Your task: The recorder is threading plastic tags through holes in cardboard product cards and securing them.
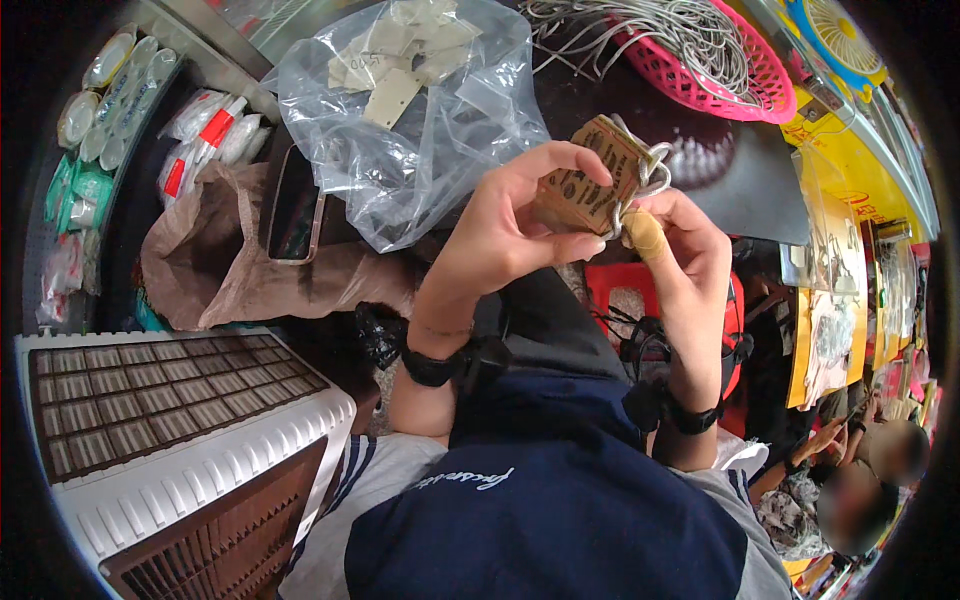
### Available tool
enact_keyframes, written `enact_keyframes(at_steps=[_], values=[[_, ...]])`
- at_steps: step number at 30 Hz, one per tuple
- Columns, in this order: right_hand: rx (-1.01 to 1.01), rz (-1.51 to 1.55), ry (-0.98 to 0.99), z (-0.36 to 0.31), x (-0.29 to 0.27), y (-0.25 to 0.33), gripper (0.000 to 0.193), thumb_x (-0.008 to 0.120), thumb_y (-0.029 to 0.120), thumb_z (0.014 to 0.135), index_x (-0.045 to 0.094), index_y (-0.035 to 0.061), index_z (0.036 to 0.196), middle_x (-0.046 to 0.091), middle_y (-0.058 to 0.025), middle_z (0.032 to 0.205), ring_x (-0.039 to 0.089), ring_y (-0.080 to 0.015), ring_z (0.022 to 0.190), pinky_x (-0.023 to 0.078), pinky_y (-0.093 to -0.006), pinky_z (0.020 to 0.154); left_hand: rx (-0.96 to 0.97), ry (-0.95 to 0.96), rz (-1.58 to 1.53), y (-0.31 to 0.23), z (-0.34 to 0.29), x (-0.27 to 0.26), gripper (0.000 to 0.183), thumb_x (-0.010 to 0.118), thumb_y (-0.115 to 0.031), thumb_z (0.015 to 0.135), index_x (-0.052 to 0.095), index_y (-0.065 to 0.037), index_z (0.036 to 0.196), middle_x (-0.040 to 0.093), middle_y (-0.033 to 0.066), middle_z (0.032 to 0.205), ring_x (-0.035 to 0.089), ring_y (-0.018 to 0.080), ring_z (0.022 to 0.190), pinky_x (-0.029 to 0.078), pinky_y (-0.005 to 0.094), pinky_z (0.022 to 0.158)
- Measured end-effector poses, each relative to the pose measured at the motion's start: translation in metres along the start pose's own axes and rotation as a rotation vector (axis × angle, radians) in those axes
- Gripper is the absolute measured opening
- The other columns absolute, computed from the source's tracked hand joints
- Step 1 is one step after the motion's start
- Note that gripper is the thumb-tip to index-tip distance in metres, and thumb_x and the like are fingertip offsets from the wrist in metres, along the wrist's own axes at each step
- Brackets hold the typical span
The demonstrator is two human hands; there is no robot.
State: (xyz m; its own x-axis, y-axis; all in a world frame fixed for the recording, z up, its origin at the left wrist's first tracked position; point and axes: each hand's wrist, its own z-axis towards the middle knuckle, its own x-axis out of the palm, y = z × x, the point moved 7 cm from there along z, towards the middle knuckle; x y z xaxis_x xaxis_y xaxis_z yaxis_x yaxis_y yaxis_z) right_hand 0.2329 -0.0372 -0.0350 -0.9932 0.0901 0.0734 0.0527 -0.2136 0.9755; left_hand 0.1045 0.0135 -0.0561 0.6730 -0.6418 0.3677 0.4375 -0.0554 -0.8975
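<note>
Left hand [505, 215] grips a stack of brown printed cards [582, 190], fingers over the far side, thumb along the near edge. Stack sits to the right of the left palm, tilted, raised in front of the body. Whitish cord loops [655, 165] stick out at the stack's right end. Right hand [695, 245] is just right of the stack, fingers bent, closed in around the cord at that end; exact pinch partly hidden. Right thumb has a tan wrap [643, 235].

Far from the hands, on the dark tabletop [765, 185]: clear plastic bag [400, 175] with pale tags [395, 95], left of the stack; pink basket [786, 98] with grey cords [700, 45], far right. Brown bag [345, 285] to the left of the left forearm; white slatted appliance [215, 455] near left. Red stool [600, 285] below the right hand.
</note>
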Motion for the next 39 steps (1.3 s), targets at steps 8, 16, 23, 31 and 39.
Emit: enact_keyframes(at_steps=[8,16,23,31,39], values=[[-0.319,-0.485,-0.163,0.005,-0.018,0.041,0.014,0.068,-0.003,0.074,0.062,-0.0023,0.086,0.058,-0.0022,0.079,0.042,-0.0059,0.058,0.035,-0.02,0.054,0.039,-0.063,0.213,-0.013,-0.002,0.005,0.041,0.069,0.009,0.07,0.056,-0.004,0.106,0.06,0.0022,0.104,0.059,0.0098,0.096,0.048,0.0258,0.085],[-0.414,-0.637,-0.191,-0.002,-0.014,0.048,0.015,0.068,-0.005,0.071,0.06,-0.0009,0.084,0.056,-0.0043,0.078,0.043,-0.0073,0.056,0.035,-0.02,0.052,0.129,-0.056,0.473,-0.02,-0.002,0.015,0.039,0.067,0.013,0.072,0.057,-0.002,0.106,0.055,0.0031,0.106,0.058,0.0123,0.098,0.047,0.0261,0.087],[-0.468,-0.712,-0.225,-0.005,-0.013,0.045,0.016,0.066,0.0,0.073,0.059,-0.0001,0.087,0.054,-0.0036,0.077,0.045,-0.0105,0.058,0.037,-0.0215,0.053,0.153,-0.012,0.509,-0.022,-0.001,0.019,0.035,0.068,0.011,0.072,0.057,-0.002,0.103,0.053,0.0029,0.106,0.057,0.0117,0.099,0.047,0.0256,0.086],[-0.523,-0.794,-0.087,0.006,-0.013,0.061,0.017,0.058,-0.002,0.078,0.061,-0.0017,0.095,0.059,-0.0119,0.093,0.058,-0.0222,0.082,0.046,-0.0284,0.074,-0.025,0.021,0.212,-0.013,-0.006,0.01,0.034,0.069,0.006,0.072,0.057,-0.004,0.103,0.06,0.001,0.099,0.059,0.0085,0.092,0.048,0.0243,0.083],[-0.605,-0.926,-0.211,-0.004,-0.02,0.058,0.017,0.064,-0.001,0.074,0.061,-0.0014,0.09,0.06,-0.0121,0.094,0.059,-0.0263,0.081,0.047,-0.0297,0.071,-0.174,0.091,0.115,-0.005,-0.006,0.015,0.037,0.071,0.006,0.071,0.054,-0.005,0.101,0.058,0.0009,0.099,0.058,0.0082,0.093,0.046,0.023,0.081]])
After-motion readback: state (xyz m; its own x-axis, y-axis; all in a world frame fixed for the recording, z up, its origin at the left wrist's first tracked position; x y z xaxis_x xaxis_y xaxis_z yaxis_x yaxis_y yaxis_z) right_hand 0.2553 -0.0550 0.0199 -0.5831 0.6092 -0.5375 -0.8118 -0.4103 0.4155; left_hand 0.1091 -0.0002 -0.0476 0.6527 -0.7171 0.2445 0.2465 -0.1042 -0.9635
